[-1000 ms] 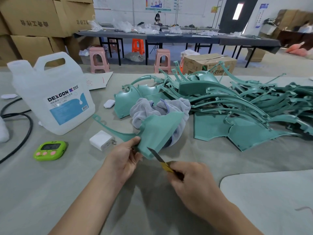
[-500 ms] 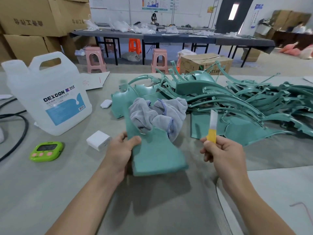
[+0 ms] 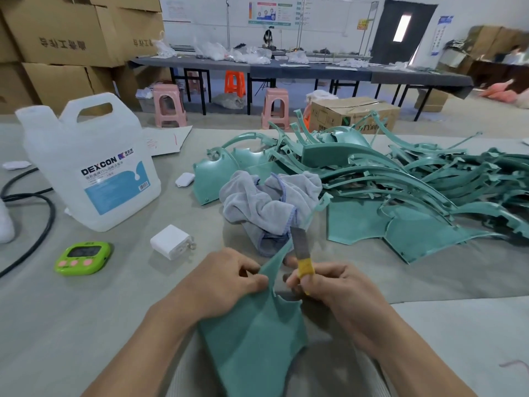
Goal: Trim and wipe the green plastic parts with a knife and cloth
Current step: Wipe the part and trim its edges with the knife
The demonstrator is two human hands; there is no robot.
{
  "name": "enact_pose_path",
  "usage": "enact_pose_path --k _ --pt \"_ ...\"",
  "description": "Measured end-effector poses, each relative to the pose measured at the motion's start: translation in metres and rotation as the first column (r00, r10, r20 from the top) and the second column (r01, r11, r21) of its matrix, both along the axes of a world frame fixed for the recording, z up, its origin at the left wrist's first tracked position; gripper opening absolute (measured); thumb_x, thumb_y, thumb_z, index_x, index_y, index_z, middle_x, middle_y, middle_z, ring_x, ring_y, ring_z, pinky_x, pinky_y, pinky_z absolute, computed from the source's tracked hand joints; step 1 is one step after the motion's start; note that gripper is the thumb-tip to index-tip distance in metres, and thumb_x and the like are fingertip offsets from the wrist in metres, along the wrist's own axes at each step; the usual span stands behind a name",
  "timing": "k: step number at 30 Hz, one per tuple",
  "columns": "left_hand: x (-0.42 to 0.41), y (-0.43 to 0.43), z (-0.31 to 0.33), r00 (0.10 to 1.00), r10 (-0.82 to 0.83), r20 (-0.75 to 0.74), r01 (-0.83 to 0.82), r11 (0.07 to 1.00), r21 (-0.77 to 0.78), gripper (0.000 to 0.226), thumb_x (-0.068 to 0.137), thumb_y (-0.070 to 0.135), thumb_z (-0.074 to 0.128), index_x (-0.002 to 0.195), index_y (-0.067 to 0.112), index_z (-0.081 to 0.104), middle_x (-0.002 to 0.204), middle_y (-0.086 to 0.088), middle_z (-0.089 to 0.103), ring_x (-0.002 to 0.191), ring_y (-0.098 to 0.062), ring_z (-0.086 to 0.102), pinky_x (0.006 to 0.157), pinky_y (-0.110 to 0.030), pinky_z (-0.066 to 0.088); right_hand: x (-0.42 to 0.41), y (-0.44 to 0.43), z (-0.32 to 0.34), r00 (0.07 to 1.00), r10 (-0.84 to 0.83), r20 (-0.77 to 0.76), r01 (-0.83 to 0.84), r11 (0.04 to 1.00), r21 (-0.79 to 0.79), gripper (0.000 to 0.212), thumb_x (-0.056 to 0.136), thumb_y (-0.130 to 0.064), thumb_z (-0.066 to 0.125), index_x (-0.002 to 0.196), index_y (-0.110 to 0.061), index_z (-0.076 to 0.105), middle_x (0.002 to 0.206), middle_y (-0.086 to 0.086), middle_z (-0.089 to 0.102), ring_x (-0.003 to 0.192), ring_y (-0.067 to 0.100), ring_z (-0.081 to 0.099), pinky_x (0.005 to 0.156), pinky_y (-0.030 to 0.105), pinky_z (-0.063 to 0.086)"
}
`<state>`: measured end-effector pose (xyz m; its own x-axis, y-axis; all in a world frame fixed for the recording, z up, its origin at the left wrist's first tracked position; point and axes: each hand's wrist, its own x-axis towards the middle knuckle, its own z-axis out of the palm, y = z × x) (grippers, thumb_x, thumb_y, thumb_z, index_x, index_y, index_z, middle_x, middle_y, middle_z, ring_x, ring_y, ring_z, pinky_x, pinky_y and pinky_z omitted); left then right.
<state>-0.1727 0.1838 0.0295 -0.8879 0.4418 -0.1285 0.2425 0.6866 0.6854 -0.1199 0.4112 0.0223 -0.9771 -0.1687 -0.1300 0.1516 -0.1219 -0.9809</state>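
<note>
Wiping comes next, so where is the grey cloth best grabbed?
Probably pinch the raised folds at the top of the cloth from above, on its left side. It lies crumpled in a loose heap, so the folds stand up free, while the knife and the pile of green parts crowd its right.

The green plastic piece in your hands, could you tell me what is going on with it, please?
A person is trimming one green plastic part. The left hand pinches its upper edge, and the right hand grips a knife by its yellow-wrapped handle, blade upright beside the part's narrow tip. The grey cloth lies crumpled just beyond, untouched, in front of a pile of more green parts. A white jug, a green timer and a white charger sit to the left.
</note>
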Motion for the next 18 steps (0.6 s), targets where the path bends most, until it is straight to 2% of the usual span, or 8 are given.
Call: enact_pose_path --k 2,4,7,9,11,14,16,18 --pt "0.005 0.002 0.002 0.996 0.045 -0.081 -0.049 0.998 -0.050 0.018 0.089 0.048 0.067 0.095 0.035 0.078 0.076 0.014 0.074 0.073 -0.006 0.069 0.072 -0.031 0.055 -0.003 0.001 0.001 0.997 0.049 0.064 -0.045 0.997 -0.065 0.019 0.074 -0.015 0.071 0.084 -0.002 0.080 0.101 0.021 0.075 0.097 0.025 0.072 0.091 0.037 0.055" --pt "0.007 0.002 0.007 0.998 0.058 -0.015 -0.057 0.997 0.044 0.011 0.090 0.038 0.070 0.098 0.041 0.078 0.077 0.015 0.075 0.071 -0.002 0.069 0.072 -0.027 0.056 -0.004 0.003 0.001 0.990 0.112 0.089 -0.108 0.993 -0.045 0.021 0.075 -0.017 0.071 0.088 -0.004 0.081 0.109 0.015 0.077 0.098 0.024 0.072 0.089 0.037 0.053" --pt "0.011 -0.002 0.015 0.962 -0.096 0.255 0.010 0.948 0.319 0.050 0.084 0.004 0.063 0.114 0.042 0.074 0.104 0.004 0.078 0.095 -0.014 0.073 0.088 -0.034 0.058 0.000 0.000 0.002 0.978 0.183 0.104 -0.184 0.983 0.000 0.019 0.075 -0.017 0.075 0.089 -0.007 0.083 0.101 0.008 0.077 0.087 0.012 0.070 0.072 0.022 0.051" --pt "0.012 -0.006 0.015 0.813 -0.322 0.485 -0.075 0.767 0.637 0.070 0.072 -0.006 0.055 0.132 0.028 0.064 0.132 -0.011 0.068 0.122 -0.033 0.063 0.105 -0.045 0.049 0.000 -0.001 0.003 0.986 0.097 0.136 -0.089 0.994 -0.060 0.017 0.069 -0.009 0.080 0.086 -0.007 0.083 0.092 0.011 0.076 0.081 0.017 0.069 0.068 0.024 0.053" --pt "0.010 -0.012 0.017 0.694 -0.497 0.521 -0.222 0.541 0.811 0.084 0.067 -0.005 0.055 0.149 0.012 0.042 0.146 -0.018 0.055 0.136 -0.038 0.051 0.115 -0.050 0.038 -0.004 0.001 0.003 0.988 -0.045 0.147 0.066 0.988 -0.141 0.018 0.066 -0.011 0.078 0.083 -0.007 0.082 0.090 0.014 0.077 0.080 0.022 0.072 0.070 0.027 0.059" --pt "0.007 -0.011 0.019 0.736 -0.494 0.462 -0.377 0.267 0.887 0.095 0.063 0.006 0.075 0.150 0.008 0.037 0.149 -0.014 0.054 0.136 -0.029 0.053 0.107 -0.042 0.048 -0.009 0.003 0.002 0.962 -0.230 0.148 0.260 0.937 -0.234 0.015 0.073 -0.008 0.070 0.081 -0.008 0.083 0.090 0.015 0.077 0.078 0.022 0.074 0.069 0.029 0.062" --pt "0.010 0.002 0.017 0.764 -0.410 0.499 -0.458 0.200 0.866 0.088 0.062 0.012 0.084 0.143 0.003 0.050 0.141 -0.012 0.061 0.128 -0.024 0.061 0.100 -0.036 0.052 -0.010 0.001 -0.002 0.938 -0.309 0.154 0.339 0.908 -0.246 0.019 0.084 -0.003 0.066 0.081 -0.009 0.083 0.090 0.013 0.077 0.078 0.020 0.074 0.074 0.030 0.061" --pt "0.019 0.020 0.013 0.781 -0.333 0.528 -0.446 0.295 0.845 0.051 0.075 0.015 0.074 0.125 0.004 0.070 0.130 -0.014 0.068 0.116 -0.023 0.068 0.088 -0.031 0.058 -0.011 -0.002 -0.005 0.911 -0.379 0.164 0.411 0.872 -0.265 0.025 0.092 0.000 0.061 0.078 -0.007 0.081 0.087 0.010 0.077 0.075 0.016 0.073 0.074 0.029 0.058"
